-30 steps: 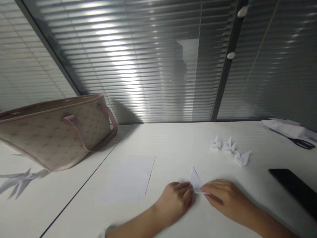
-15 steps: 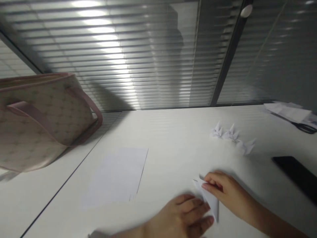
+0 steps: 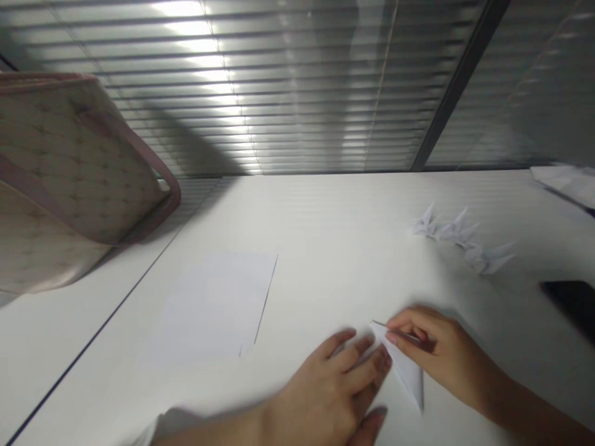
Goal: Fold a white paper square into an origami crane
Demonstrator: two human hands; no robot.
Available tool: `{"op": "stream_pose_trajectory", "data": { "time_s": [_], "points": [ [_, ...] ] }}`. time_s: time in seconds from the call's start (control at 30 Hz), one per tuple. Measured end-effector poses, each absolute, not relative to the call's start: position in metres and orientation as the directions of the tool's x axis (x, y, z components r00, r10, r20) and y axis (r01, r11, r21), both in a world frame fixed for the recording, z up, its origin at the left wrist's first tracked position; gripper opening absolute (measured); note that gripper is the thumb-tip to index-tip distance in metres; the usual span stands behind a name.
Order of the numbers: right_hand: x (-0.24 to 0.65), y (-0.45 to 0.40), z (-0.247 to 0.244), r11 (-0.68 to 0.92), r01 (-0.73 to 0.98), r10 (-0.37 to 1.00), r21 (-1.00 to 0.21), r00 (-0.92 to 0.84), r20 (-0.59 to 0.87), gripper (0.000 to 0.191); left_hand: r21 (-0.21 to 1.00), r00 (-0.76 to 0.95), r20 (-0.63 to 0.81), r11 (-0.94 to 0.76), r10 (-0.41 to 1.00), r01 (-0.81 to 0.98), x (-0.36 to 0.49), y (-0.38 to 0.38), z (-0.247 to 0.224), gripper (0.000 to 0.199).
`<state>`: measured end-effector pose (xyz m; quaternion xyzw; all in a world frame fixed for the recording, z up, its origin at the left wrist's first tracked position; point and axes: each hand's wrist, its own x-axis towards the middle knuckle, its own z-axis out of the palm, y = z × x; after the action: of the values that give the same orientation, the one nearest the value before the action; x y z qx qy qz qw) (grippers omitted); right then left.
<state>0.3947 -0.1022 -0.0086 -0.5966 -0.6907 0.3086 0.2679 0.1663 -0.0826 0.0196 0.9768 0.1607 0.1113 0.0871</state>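
We see bare right hand (image 3: 439, 350) — thumb and fingers pinching folded white paper triangle (image 3: 405, 370); bare left hand (image 3: 337, 387) — fingers loosely spread, grasping nothing.

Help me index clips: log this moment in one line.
left hand: at folded paper | right hand: pinching its upper edge | paper figures: beyond | bag: left side

Folded white paper (image 3: 408, 371) — triangular, pointed — lying on the table (image 3: 325, 248).
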Motion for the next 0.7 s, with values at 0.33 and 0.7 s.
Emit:
{"op": "stream_pose_trajectory", "data": {
  "time_s": [0.33,0.7],
  "points": [
    [0.3983,-0.1007,-0.0061,0.324,0.678,0.946,-0.66,-0.253,0.206,0.012,0.203,0.889,0.212,-0.908,0.406,0.366,0.1678,-0.0862,0.0186,0.047],
    [0.3972,-0.0975,-0.0032,0.402,0.64,0.915,-0.655,-0.298,0.271,0.013,0.203,0.913,0.172,-0.921,0.369,0.334,0.1687,-0.0856,0.0199,0.051]
  ]
}}
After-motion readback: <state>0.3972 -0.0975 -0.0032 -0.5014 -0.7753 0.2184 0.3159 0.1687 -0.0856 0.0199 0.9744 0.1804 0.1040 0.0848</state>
